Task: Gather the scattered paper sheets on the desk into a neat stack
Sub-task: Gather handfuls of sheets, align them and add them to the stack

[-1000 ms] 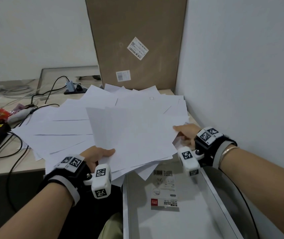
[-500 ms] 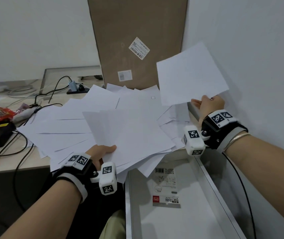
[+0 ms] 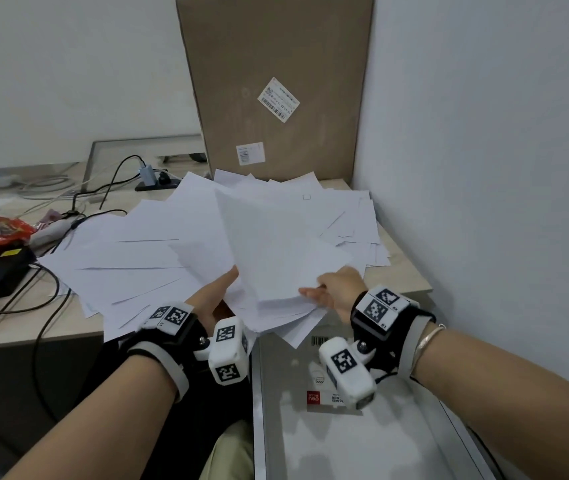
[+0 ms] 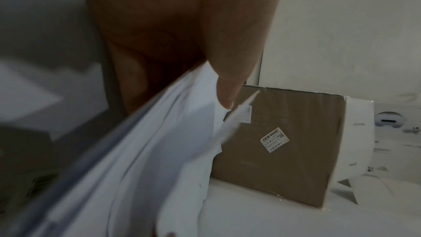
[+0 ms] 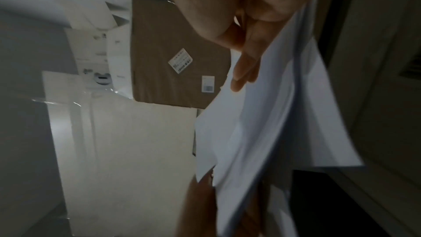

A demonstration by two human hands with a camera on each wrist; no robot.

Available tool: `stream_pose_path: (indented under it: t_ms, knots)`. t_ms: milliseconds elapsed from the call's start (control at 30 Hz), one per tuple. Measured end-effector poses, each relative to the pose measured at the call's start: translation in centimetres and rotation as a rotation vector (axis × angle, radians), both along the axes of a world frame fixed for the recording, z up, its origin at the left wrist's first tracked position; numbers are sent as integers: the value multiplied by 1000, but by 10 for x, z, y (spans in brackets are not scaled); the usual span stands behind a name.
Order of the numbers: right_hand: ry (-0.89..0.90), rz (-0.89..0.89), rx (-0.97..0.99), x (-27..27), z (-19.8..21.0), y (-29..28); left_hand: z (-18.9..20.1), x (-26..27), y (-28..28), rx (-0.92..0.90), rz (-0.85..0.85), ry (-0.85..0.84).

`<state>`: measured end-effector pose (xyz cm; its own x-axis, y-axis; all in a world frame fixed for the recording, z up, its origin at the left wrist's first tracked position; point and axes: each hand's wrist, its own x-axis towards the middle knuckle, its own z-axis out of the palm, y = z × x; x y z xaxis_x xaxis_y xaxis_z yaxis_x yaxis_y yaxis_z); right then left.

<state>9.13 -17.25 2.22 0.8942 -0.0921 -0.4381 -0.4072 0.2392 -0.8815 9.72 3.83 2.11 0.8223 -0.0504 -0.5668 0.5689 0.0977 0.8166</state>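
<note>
We grip a loose bundle of sheets (image 3: 276,268) with both hands: our left hand (image 3: 212,299) pinches its near left edge, thumb on top, and our right hand (image 3: 336,292) clasps its near right edge. The bundle hangs over more paper (image 3: 130,251) spread across the desk (image 3: 404,271), before a cardboard box (image 3: 276,64).

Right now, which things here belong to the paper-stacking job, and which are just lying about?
Job:
- bundle of sheets, held by left hand and right hand
- loose sheets on the desk

Lying about:
- cardboard box
- cables
- red wrapper
- open drawer
</note>
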Motion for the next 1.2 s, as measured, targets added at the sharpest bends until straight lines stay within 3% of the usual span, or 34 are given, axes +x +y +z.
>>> stream_pose_path:
  t_ms: [100, 267, 400, 500, 633, 767, 833, 1000, 1133, 1200]
  knots:
    - [45, 103, -160, -2, -11, 1, 2, -3, -11, -21, 9, 14]
    - [27, 92, -177, -1, -12, -21, 0, 1, -18, -175, 38, -23]
    - [97, 284, -311, -9, -9, -25, -1, 7, -21, -47, -31, 82]
    - [130, 326, -340, -14, -7, -29, -3, 7, -22, 58, 17, 86]
    - [54, 367, -138, -17, -3, -32, -7, 2, -27, -153, 139, 5]
    - [-174, 232, 148, -8, 9, -23, 1, -10, -37, -355, 110, -118]
    - [-245, 147, 199, -2, 14, -19, 3, -12, -40, -405, 81, -151]
    - [-352, -34, -11, 11, 18, -35, -4, 1, -25, -252, 76, -157]
    - [-416, -6, -164, 19, 31, -67, 3, 22, 11, -41, 389, -257]
    - [-429, 35, -166, 21, 40, -82, 13, 33, 30, 117, 432, -345]
